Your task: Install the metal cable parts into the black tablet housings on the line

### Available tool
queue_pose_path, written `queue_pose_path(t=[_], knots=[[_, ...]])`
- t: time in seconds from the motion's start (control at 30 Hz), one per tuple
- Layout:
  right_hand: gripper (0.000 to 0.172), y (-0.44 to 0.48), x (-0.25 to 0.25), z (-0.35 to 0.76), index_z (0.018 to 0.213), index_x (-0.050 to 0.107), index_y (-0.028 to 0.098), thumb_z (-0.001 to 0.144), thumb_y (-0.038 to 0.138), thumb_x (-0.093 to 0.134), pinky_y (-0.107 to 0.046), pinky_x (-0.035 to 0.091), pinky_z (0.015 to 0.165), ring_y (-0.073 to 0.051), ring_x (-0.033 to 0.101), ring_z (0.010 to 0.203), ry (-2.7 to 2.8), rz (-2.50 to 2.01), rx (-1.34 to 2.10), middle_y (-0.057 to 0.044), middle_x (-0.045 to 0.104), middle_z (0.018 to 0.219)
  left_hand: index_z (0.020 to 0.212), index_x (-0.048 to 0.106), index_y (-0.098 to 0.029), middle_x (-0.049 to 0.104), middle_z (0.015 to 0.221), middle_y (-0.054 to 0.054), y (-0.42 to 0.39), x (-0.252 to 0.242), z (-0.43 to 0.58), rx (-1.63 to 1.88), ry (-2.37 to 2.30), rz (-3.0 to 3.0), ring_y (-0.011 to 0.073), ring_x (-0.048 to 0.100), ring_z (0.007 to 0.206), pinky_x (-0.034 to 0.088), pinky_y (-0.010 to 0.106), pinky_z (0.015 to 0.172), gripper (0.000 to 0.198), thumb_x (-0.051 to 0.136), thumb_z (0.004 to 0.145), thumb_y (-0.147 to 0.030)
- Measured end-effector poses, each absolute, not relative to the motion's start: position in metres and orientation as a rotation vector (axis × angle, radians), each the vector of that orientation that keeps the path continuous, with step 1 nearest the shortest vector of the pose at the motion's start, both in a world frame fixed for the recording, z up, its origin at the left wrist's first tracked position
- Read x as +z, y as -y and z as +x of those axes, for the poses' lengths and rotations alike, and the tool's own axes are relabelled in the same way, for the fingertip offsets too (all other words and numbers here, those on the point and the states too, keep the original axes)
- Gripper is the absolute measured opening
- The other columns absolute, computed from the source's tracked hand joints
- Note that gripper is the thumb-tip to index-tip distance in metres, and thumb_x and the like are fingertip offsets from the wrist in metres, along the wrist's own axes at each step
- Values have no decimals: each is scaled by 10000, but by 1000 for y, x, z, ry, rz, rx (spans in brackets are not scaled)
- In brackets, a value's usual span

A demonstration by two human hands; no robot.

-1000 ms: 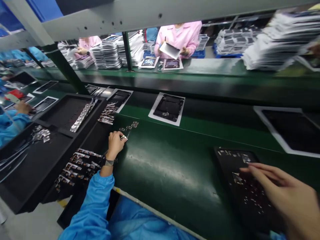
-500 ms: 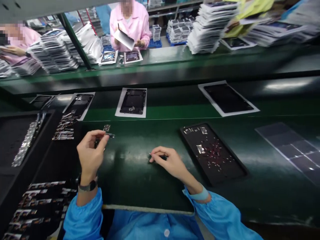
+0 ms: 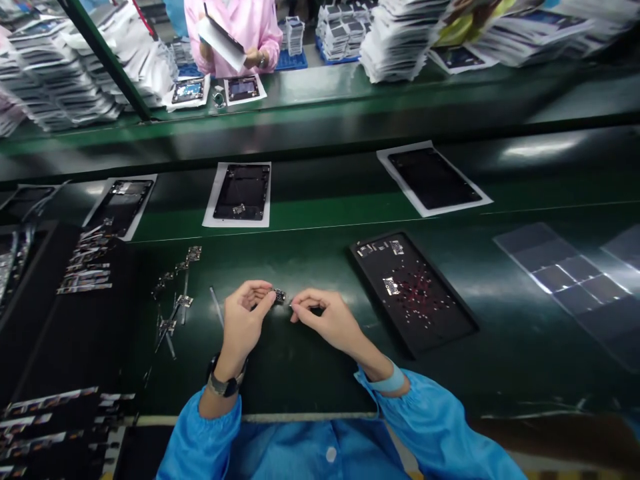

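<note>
My left hand (image 3: pixel 246 319) pinches a small circuit board (image 3: pixel 280 295) between thumb and fingertips above the green bench. Close to that board's right end, the fingers of my right hand (image 3: pixel 324 317) are pinched together; a tiny piece at their tips is too small to name. Left of my left hand lie several small boards with thin strips, one of them a small board (image 3: pixel 185 301). A thin grey strip (image 3: pixel 217 305) lies just beside my left wrist. To the right is a black tray (image 3: pixel 430 320) holding small metal-coloured parts and scattered tiny pieces.
Tablet-like black housings on white sheets, such as one housing (image 3: pixel 242 190) and another housing (image 3: pixel 434 179), lie along the far strip. Clear plastic sheets (image 3: pixel 565 280) lie at right. Flex cables (image 3: pixel 85 273) rest on black foam at left. A person in pink (image 3: pixel 270 27) works opposite.
My left hand has moved right with the small board, bringing it close to my right hand. The view has shifted, showing more loose boards on the left.
</note>
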State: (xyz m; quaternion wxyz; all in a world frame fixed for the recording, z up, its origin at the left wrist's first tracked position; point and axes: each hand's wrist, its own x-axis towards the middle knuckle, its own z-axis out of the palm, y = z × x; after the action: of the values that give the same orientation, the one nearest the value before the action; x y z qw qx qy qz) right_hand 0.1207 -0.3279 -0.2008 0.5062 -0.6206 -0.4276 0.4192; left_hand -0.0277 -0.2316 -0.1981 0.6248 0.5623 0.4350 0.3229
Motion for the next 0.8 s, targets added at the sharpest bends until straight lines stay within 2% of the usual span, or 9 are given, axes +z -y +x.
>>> queue_pose_path(t=[0.43, 0.8], knots=[[98, 327, -196, 123, 785, 648, 201, 827, 282, 612, -295, 540, 676, -182, 708, 664, 915, -1453, 1072, -19, 729, 677, 841, 670, -178, 691, 740, 23, 236, -199, -24, 655, -912, 1163, 148, 654, 659, 547, 282, 667, 277, 820, 674, -341], [98, 327, -200, 122, 782, 651, 196, 839, 262, 605, -288, 541, 664, -182, 705, 674, 945, -1487, 964, -24, 729, 693, 812, 672, -149, 709, 713, 19, 244, -199, -20, 729, -952, 1171, 132, 675, 650, 551, 242, 659, 227, 812, 680, -270]])
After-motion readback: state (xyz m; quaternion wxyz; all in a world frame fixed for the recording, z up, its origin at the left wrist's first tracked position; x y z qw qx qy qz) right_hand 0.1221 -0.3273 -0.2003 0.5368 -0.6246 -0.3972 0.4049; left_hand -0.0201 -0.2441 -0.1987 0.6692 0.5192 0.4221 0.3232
